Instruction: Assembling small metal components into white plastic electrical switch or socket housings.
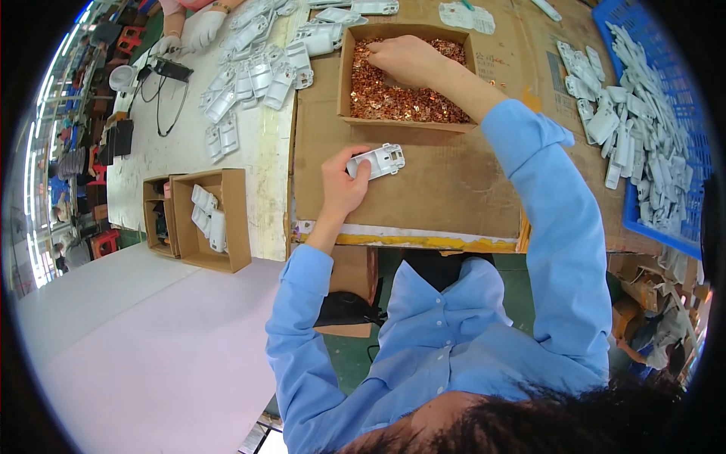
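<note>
My left hand (346, 184) is closed round a white plastic housing (384, 163), held just above the cardboard-covered table with its hollow, slotted side up. Its thumb lies across the near end of the part. In an open cardboard box (413, 124) lies a thick layer of small copper-coloured metal pieces (408, 102). My right hand (408, 60) reaches into that box from the right, fingers curled together at the pieces near its far left side. Whatever is between those fingertips is too small to make out.
A blue plastic basket (631, 23) at the right is heaped with white housings (643, 129). More housings (261, 76) lie piled at the upper left. A small carton (240, 219) holds several. Across the table, a co-worker's gloved hand (206, 30) is near a black device (173, 69).
</note>
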{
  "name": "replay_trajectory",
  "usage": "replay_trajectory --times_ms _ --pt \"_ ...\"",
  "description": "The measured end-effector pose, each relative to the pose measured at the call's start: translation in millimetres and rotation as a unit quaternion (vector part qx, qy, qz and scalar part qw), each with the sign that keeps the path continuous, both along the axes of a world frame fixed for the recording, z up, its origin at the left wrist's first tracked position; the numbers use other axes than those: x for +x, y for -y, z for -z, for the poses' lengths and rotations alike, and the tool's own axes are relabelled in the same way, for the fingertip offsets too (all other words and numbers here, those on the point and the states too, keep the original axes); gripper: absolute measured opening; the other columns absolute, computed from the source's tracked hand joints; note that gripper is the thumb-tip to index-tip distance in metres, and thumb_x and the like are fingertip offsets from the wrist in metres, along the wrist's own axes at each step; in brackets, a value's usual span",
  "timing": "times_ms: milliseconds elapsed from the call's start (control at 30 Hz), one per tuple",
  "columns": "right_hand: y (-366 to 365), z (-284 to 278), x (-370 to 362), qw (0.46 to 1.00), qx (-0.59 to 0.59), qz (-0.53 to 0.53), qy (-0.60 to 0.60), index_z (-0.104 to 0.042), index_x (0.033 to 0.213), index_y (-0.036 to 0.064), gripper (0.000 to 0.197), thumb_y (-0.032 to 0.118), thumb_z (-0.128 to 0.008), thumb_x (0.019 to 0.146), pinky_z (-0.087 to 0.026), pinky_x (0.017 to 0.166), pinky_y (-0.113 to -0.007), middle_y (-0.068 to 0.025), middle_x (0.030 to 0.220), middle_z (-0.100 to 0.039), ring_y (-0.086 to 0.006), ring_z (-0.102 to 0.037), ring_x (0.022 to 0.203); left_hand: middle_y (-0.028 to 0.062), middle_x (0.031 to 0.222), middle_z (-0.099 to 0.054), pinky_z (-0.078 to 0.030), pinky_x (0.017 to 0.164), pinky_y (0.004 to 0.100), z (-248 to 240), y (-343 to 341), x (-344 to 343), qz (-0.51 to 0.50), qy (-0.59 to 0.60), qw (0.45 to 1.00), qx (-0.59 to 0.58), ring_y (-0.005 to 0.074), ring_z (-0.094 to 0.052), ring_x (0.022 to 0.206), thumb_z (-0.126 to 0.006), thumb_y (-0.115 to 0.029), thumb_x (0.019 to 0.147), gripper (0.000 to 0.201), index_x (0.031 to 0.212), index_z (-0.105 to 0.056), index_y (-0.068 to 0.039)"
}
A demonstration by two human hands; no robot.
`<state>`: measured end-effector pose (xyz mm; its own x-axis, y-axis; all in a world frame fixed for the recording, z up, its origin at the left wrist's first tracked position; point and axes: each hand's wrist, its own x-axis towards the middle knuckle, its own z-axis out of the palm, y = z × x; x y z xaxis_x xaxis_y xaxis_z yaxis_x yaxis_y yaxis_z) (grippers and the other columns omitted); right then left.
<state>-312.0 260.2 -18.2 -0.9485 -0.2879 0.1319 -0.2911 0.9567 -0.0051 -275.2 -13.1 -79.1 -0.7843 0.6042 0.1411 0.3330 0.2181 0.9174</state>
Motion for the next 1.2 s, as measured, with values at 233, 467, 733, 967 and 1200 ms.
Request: replay_trajectory --times_ms 233,467,733,967,1200 --pt "5.7 6.6 -6.8 1.000 0.029 0.003 0.007 -0.065 0.089 0.0040 0.014 0.004 -0.069 0.075 -0.057 0.075 -0.041 -0.0113 0.099 -0.065 -0.0301 -0.067 0.094 0.0146 0.083 -0.070 -0.052 0.070 0.0320 -1.5 -1.6 1.1 0.003 -0.020 1.000 0.002 0.0240 -0.069 0.077 -0.063 -0.003 0.079 0.017 0.095 -0.068 -0.001" --pt "4.5 6.6 -7.3 1.000 0.000 0.013 -0.026 -0.066 0.086 0.0034 0.016 0.003 -0.071 0.072 -0.056 0.074 -0.042 -0.0123 0.095 -0.067 -0.0310 -0.068 0.091 0.0149 0.083 -0.070 -0.053 0.070 0.0329 -1.8 -0.6 0.8 0.001 -0.011 1.000 -0.004 0.0251 -0.069 0.077 -0.063 -0.004 0.079 0.017 0.094 -0.068 0.000" --pt "13.6 -10.7 -8.1 0.993 0.033 0.075 0.084 -0.064 0.086 0.0010 0.012 0.003 -0.066 0.074 -0.054 0.075 -0.044 -0.0165 0.092 -0.067 -0.0341 -0.066 0.092 0.0153 0.083 -0.070 -0.053 0.070 0.0332 -3.7 -0.5 0.5 0.001 -0.017 1.000 -0.004 0.0258 -0.069 0.077 -0.062 -0.003 0.079 0.016 0.093 -0.068 0.000" --pt "5.6 -3.8 -14.8 0.991 -0.016 0.103 0.080 -0.063 0.085 0.0048 0.010 0.007 -0.066 0.075 -0.054 0.074 -0.044 -0.0147 0.087 -0.067 -0.0336 -0.066 0.089 0.0152 0.082 -0.069 -0.052 0.069 0.0332 -5.1 -4.2 0.1 0.001 -0.018 1.000 0.003 0.0258 -0.069 0.075 -0.062 -0.003 0.079 0.015 0.093 -0.068 0.001" --pt "-2.4 -24.6 7.4 0.973 -0.196 0.122 0.014 -0.060 0.081 0.0039 0.008 0.011 -0.062 0.077 -0.051 0.068 -0.041 -0.0124 0.078 -0.065 -0.0304 -0.064 0.077 0.0159 0.081 -0.069 -0.052 0.068 0.0328 -8.0 -2.8 2.4 0.005 -0.016 1.000 -0.001 0.0221 -0.068 0.075 -0.060 -0.003 0.079 0.017 0.094 -0.067 0.001"
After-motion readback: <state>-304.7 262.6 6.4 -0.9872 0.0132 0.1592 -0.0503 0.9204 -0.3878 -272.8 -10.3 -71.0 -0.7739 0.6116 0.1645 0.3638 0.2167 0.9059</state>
